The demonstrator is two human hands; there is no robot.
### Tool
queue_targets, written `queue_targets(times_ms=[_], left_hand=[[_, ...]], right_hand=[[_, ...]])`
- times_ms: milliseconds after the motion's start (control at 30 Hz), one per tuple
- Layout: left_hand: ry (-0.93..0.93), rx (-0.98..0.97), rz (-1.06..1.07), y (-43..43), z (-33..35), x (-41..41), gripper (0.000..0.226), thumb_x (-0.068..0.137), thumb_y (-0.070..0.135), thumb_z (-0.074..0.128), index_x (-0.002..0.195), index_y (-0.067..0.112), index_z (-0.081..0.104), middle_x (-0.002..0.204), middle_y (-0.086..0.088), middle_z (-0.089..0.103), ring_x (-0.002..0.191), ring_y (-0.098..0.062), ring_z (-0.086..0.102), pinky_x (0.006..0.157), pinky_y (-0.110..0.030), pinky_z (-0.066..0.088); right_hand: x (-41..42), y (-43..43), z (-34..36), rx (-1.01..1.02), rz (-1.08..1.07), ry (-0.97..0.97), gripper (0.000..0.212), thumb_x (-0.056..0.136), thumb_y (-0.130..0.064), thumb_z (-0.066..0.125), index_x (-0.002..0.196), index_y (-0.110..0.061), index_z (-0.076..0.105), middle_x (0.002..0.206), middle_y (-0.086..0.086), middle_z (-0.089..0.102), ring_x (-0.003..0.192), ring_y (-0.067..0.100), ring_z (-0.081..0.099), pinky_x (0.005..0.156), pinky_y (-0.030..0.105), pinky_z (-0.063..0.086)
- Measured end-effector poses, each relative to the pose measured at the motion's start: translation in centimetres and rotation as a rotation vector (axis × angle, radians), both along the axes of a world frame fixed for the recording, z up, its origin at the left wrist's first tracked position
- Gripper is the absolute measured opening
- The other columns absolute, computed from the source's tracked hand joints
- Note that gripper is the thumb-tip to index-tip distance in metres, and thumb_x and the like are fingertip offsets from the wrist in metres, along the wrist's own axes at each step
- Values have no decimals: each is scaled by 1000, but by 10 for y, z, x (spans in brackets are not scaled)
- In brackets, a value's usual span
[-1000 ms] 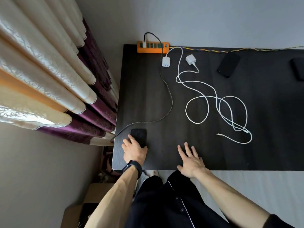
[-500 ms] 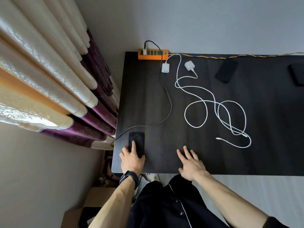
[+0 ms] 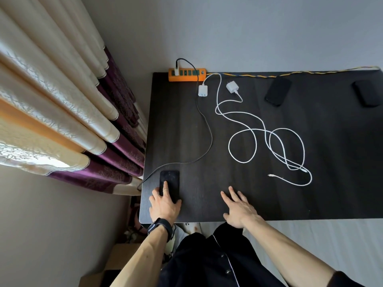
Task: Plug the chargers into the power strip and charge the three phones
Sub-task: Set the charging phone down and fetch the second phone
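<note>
An orange power strip (image 3: 187, 74) lies at the table's back left corner with one white plug and a dark braided cable (image 3: 208, 129) in it. That cable runs down to the left edge near a black phone (image 3: 169, 179). My left hand (image 3: 164, 204) rests on this phone with fingers straight. My right hand (image 3: 238, 206) lies flat on the dark table (image 3: 269, 199). Two white chargers (image 3: 202, 91) (image 3: 232, 87) lie unplugged below the strip, their white cables (image 3: 267, 141) looped mid-table. Two more black phones (image 3: 277, 91) (image 3: 366, 93) lie at the back right.
Cream and purple curtains (image 3: 62, 112) hang close along the table's left edge. A yellow-blue twisted cord (image 3: 290, 74) runs along the back edge by the grey wall. A cardboard box (image 3: 116, 264) sits on the floor at lower left.
My left hand has slid further onto the near phone, a finger now stretched up its screen. The right hand stays flat in place. The view has tilted slightly.
</note>
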State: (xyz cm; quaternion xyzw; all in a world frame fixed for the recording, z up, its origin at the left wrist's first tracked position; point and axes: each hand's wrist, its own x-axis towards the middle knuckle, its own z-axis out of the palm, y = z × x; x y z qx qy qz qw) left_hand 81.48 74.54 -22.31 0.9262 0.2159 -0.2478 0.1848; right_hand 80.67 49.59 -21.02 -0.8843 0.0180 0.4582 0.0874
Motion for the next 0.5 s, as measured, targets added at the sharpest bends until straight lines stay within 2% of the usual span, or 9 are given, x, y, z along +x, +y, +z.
queue_targets(times_ms=[100,200,267,433,500], left_hand=[[-7,10,-69,-6,6,6,84,86,49,61,155,29,17,150,-9,24,137,-31,28,106,-45,38],[-55,-47,-153,-20,19,29,76,88,43,60,153,25,25,151,-9,27,138,-32,28,106,-45,39],[-92,-88,-215,-36,30,51,73,88,40,60,152,23,29,148,-10,31,137,-33,31,106,-46,40],[-165,-206,-349,-90,65,106,68,89,34,59,151,21,32,147,-9,34,134,-32,35,108,-43,38],[-190,-248,-419,-117,80,125,67,89,32,60,150,21,34,146,-8,36,134,-31,37,110,-40,36]], right_hand=[[10,-3,7,42,-47,7,70,97,-42,50,159,-38,17,169,-9,-8,156,23,3,122,46,23],[29,-16,23,176,-269,-25,54,95,-43,54,148,-35,46,159,-1,40,143,21,42,116,30,33],[42,-32,35,232,-390,-107,45,95,-42,57,139,-33,58,143,-2,60,130,18,55,108,24,38],[74,-85,82,325,-628,-353,34,96,-39,59,129,-33,65,128,-8,70,121,12,62,104,28,43],[84,-113,104,366,-735,-469,31,96,-35,60,126,-33,67,121,-12,71,116,9,64,99,25,44]])
